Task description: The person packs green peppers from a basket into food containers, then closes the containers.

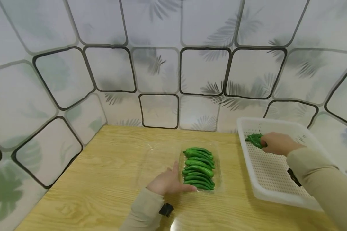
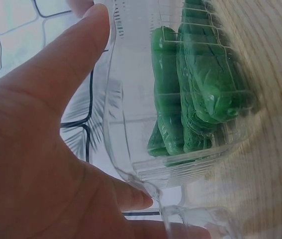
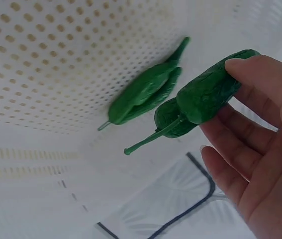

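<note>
My left hand (image 1: 167, 183) is spread at the left and near edges of a clear plastic box (image 1: 217, 179). In the left wrist view its thumb and fingertips touch the box's rim. A row of several green peppers (image 1: 198, 167) lies in the box, whose clear lid (image 1: 154, 157) is folded out to the left. Inside the white basket, my right hand (image 1: 279, 142) pinches a green pepper (image 3: 205, 92) between thumb and fingers. A second pepper (image 3: 169, 119) sits right against it, partly hidden. More green peppers (image 3: 141, 92) lie on the basket's floor beyond the fingertips.
The white perforated basket (image 1: 250, 175) stands at the right of the wood-grain table (image 1: 104, 173), its raised wall between the right hand and the box. A patterned backdrop (image 1: 159, 110) rises behind and at the sides.
</note>
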Demonstrator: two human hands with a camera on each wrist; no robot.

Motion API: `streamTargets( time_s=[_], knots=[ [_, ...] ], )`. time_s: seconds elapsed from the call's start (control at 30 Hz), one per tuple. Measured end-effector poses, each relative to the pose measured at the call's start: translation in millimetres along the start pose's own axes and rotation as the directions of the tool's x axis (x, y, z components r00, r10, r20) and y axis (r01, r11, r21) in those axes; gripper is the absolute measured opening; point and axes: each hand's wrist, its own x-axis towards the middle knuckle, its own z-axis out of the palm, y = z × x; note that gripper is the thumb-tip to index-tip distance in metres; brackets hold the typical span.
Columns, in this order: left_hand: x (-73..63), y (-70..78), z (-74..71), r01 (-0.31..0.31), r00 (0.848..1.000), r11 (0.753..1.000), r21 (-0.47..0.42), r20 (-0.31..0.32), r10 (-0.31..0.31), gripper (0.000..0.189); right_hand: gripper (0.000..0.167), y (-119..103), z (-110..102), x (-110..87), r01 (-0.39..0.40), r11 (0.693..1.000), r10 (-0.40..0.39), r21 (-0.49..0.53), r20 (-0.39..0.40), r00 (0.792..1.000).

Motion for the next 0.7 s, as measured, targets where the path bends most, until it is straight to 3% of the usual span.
streamTargets(
  time_s=[0.17,0.4,0.7],
  knots=[
    [0.4,-1.6,0.3,0.001,1.0,1.0,-0.013,0.001,-0.001,0.121,0.024,-18,-13,-6.1,0.006,0.999,-0.007,-0.042,-0.031,0.999],
    [-0.2,-1.5,1.5,-0.013,1.0,1.0,-0.012,0.007,0.014,0.121,0.01,-26,-14,-19.9,0.005,0.996,-0.011,-0.093,-0.069,0.998],
    [0.6,-0.5,0.3,-0.026,1.0,0.999,-0.02,0.009,0.026,0.121,0.018,-45,-18,-40.0,-0.008,0.986,-0.031,-0.167,-0.228,0.973]
  ],
)
